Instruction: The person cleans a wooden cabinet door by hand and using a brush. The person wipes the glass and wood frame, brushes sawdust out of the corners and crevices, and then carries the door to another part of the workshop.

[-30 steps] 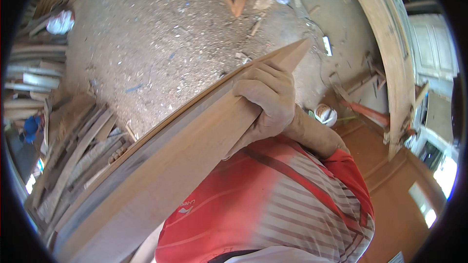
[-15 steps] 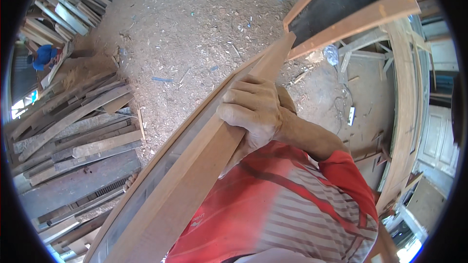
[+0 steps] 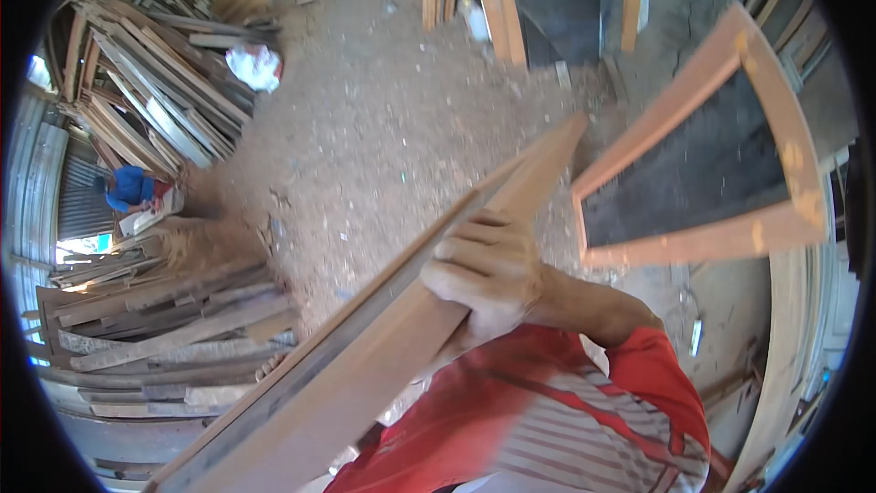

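A long wooden frame [image 3: 383, 356] with a grey inner panel slants across the view, from the lower left up toward the middle right. My right hand [image 3: 484, 265] is closed round its near rail, the fingers curled over the top. At the frame's far long edge, the fingertips of my left hand [image 3: 269, 366] wrap over the wood. The rest of that hand is hidden behind the frame. Right of the held frame's upper end stands another wooden frame [image 3: 703, 244] with a dark panel.
Stacked boards [image 3: 182, 342] lie at the left, and more planks [image 3: 160, 114] lean farther back. A person in blue [image 3: 132, 190] is low beside them. A white sack [image 3: 255, 68] rests on the shaving-strewn floor [image 3: 365, 100]. Dark panels [image 3: 552, 5] stand at the back.
My view has tilted up, showing more of the far workshop; the standing frame sits lower in it. Both hands keep their hold on the carried frame.
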Demonstrator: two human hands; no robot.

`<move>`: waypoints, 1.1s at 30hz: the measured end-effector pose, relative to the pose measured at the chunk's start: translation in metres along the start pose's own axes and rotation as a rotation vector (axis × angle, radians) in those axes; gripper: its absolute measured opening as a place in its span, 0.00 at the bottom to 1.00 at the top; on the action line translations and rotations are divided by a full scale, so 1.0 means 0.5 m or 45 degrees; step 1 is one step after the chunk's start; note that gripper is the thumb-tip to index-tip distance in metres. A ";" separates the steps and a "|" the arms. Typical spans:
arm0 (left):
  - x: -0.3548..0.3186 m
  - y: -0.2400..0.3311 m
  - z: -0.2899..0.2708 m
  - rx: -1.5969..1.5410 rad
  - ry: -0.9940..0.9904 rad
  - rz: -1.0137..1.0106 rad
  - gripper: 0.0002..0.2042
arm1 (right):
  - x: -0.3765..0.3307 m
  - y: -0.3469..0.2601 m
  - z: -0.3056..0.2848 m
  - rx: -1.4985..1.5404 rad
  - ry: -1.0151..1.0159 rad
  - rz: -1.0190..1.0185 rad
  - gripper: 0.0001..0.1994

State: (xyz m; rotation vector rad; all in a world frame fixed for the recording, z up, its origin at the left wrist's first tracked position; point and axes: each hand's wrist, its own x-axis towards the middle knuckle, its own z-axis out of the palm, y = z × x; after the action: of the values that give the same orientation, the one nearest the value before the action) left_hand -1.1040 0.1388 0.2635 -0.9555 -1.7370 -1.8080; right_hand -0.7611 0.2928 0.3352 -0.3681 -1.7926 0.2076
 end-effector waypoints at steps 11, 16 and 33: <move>0.016 -0.028 0.556 -0.057 -0.069 0.003 0.30 | 0.039 0.510 -0.106 -0.517 -0.001 0.234 0.36; 0.014 -0.022 0.884 -0.181 -0.242 0.069 0.30 | 0.071 0.704 -0.158 -0.637 0.152 0.275 0.43; -0.141 0.329 1.757 -0.711 -0.700 0.226 0.30 | 0.176 1.088 -0.707 -1.348 0.530 -0.037 0.46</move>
State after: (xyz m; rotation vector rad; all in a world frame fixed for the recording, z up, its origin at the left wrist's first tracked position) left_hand -0.7886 0.9774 0.2906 -1.9159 -1.3569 -2.0784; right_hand -0.3637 0.8131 0.3237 -1.0369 -1.3554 -0.8222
